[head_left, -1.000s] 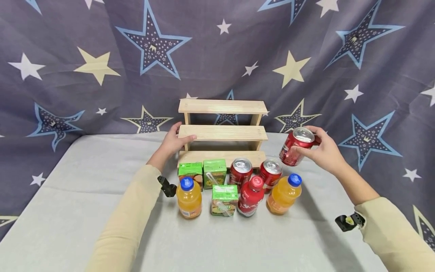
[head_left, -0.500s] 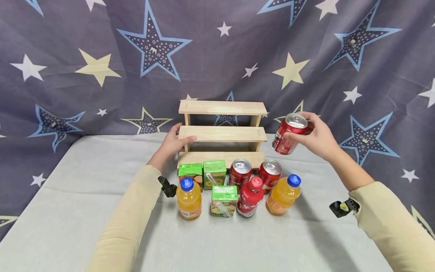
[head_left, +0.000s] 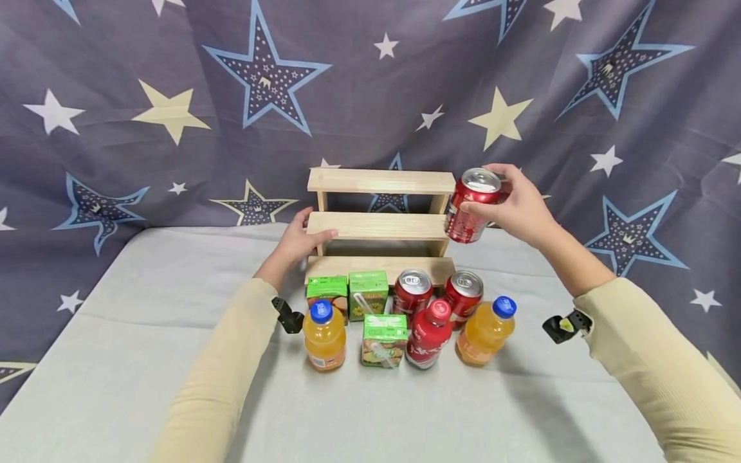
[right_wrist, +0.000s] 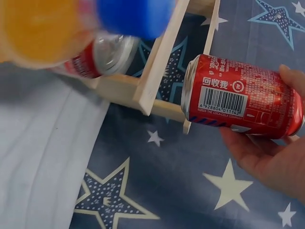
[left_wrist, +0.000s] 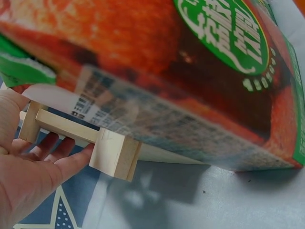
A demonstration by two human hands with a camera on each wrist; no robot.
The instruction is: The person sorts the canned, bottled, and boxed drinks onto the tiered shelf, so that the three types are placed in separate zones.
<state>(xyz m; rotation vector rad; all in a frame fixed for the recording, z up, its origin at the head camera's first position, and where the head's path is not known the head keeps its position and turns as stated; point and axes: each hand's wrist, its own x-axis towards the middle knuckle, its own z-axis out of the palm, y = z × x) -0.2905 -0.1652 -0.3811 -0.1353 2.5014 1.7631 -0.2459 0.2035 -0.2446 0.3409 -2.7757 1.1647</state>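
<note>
In the head view my right hand grips a red Coke can, raised beside the right end of a three-step wooden display shelf. The can overlaps the right ends of the top and middle steps in this view. Seen from the right wrist, its base faces the shelf's planks, with fingers and thumb around its sides. My left hand holds the left end of the middle step, thumb on top. Its fingers reach round the wooden frame in the left wrist view, partly hidden there by a juice box.
Before the shelf stand two green juice boxes and two red cans. A nearer row has orange-drink bottles at both ends, another juice box and a red bottle. A star-patterned curtain hangs behind.
My right hand has carried the can up and to the left, from right of the shelf to its upper right end. The left hand has stayed on the shelf.
</note>
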